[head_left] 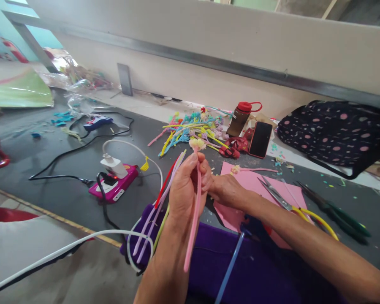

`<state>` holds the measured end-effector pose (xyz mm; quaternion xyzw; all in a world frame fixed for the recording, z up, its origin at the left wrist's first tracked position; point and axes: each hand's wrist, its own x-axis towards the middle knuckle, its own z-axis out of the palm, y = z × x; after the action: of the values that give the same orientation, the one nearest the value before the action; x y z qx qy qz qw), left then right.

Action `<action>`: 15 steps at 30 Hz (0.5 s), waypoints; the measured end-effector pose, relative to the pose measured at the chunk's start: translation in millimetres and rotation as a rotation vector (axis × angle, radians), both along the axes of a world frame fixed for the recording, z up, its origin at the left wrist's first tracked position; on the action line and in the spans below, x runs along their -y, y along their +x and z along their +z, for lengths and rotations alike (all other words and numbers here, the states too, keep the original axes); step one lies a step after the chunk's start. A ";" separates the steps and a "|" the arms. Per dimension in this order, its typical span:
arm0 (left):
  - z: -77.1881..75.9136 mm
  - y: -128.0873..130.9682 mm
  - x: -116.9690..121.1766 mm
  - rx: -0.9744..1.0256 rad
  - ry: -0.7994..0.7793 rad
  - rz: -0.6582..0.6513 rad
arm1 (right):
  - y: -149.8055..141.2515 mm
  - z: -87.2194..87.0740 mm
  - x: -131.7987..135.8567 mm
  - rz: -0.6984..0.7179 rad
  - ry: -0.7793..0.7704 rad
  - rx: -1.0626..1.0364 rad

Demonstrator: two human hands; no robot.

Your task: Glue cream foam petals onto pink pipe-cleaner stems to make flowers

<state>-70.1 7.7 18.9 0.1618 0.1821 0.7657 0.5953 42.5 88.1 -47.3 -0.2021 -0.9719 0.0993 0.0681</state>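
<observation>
In my left hand (186,185) is a craft flower with cream-yellow petals (197,144) and a long, fuzzy pink stem (194,223). The thumb and curled fingers pinch it just under the petals, and the stem hangs down along my wrist. My right hand (226,191) comes in from the right and meets the left one. Its fingertips are hidden behind the left hand. Below my right forearm lies pink paper (232,207) bearing another pink-stemmed flower (236,169) and yellow-handled scissors (275,192). Several loose fuzzy stems (160,200) lie left of my left wrist.
A pile of colourful stemmed flowers (190,131) lies at the back. Near it are a red-capped bottle (239,118), a phone (260,139) and a dark patterned bag (335,135). Green-handled shears (335,211) lie right. A magenta power strip (126,181) with cables sits left. A translucent bluish stick (231,264) projects below.
</observation>
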 end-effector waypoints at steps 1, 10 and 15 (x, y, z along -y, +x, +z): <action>-0.5 -0.1 -0.3 -0.002 -0.002 -0.001 | 0.1 1.5 -0.1 -0.011 -0.010 -0.020; -2.9 3.8 -1.3 -0.041 -0.020 -0.033 | 10.0 16.8 5.3 -0.101 -0.141 -0.166; -4.3 4.4 -3.1 -0.073 -0.027 -0.030 | 11.4 12.9 5.2 -0.137 -0.191 -0.246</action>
<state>-65.7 10.8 14.5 0.1845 0.2115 0.7477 0.6018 53.9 82.9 -34.4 -0.2599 -0.9264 0.2103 0.1734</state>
